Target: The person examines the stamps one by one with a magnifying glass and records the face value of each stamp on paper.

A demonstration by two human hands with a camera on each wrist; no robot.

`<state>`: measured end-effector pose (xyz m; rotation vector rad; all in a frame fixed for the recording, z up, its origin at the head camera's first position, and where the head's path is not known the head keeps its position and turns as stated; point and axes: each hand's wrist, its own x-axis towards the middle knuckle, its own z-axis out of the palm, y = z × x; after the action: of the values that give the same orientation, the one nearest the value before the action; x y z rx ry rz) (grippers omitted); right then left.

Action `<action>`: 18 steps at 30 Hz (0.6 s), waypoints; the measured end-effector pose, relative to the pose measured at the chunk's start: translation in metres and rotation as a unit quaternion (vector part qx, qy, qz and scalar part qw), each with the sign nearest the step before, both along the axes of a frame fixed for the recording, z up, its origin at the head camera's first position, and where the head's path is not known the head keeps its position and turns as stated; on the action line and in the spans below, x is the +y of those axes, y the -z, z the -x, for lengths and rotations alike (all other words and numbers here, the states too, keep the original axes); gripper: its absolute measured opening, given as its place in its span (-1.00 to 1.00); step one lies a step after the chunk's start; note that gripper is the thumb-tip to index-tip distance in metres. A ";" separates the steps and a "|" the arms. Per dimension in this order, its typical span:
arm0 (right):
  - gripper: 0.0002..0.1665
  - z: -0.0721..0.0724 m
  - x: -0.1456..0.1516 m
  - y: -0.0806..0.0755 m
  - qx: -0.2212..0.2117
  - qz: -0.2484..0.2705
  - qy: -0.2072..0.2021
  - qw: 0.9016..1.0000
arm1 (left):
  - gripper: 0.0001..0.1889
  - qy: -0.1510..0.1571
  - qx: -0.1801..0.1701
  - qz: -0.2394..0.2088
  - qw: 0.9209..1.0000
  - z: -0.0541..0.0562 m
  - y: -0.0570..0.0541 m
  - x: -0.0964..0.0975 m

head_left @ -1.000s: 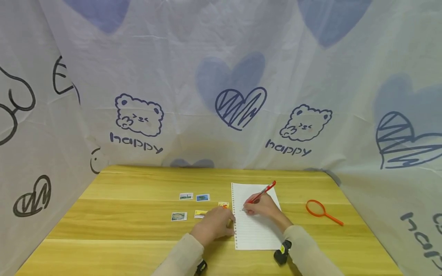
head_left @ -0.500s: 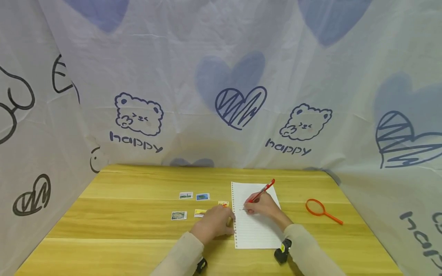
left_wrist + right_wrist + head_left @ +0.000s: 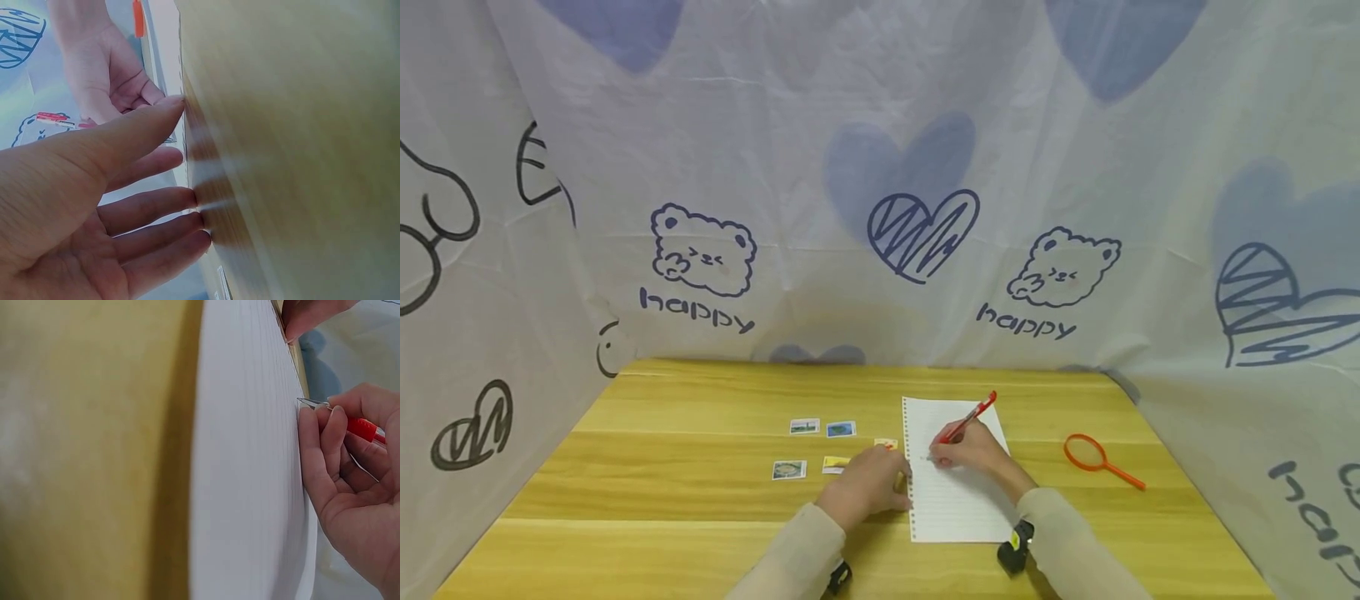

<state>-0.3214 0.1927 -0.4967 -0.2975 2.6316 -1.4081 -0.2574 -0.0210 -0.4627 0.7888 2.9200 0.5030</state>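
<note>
A red pen [image 3: 982,407] is pinched in my right hand [image 3: 976,448], its tip down at the upper left part of a white lined sheet [image 3: 958,512] with holes along its left edge. In the right wrist view the red grip of the pen [image 3: 362,429] shows between thumb and fingers, and the hand's side rests on the paper [image 3: 244,462]. My left hand [image 3: 865,487] rests at the sheet's left edge. The left wrist view shows its fingers [image 3: 150,209] fairly straight and slightly spread, fingertips down along that edge, holding nothing.
Several small stamp-like pictures lie left of the sheet, among them a green one [image 3: 804,426], a blue one [image 3: 841,428] and a yellow one [image 3: 832,465] partly behind my left hand. An orange magnifying glass [image 3: 1105,464] lies at the right. A printed cloth [image 3: 805,208] hangs behind the wooden table [image 3: 647,475].
The pen's upper end has tipped slightly to the left, with its tip still near the same spot on the sheet. My left hand stays almost in place.
</note>
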 end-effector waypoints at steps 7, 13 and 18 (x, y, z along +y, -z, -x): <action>-0.85 0.000 0.000 -0.001 -0.002 0.006 -0.018 1.000 | -0.63 0.000 -0.001 -0.001 1.000 0.000 0.001 0.000; -0.79 0.001 0.002 -0.003 -0.012 0.008 -0.036 0.999 | -0.63 0.003 0.002 -0.003 1.000 0.001 0.002 -0.001; -0.78 0.000 0.009 -0.009 -0.018 0.005 -0.048 0.999 | -0.66 0.009 0.009 -0.004 1.000 0.001 0.001 -0.002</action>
<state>-0.3215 0.2018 -0.4875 -0.3907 2.5445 -1.3839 -0.2581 -0.0225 -0.4641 0.8249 2.9265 0.5096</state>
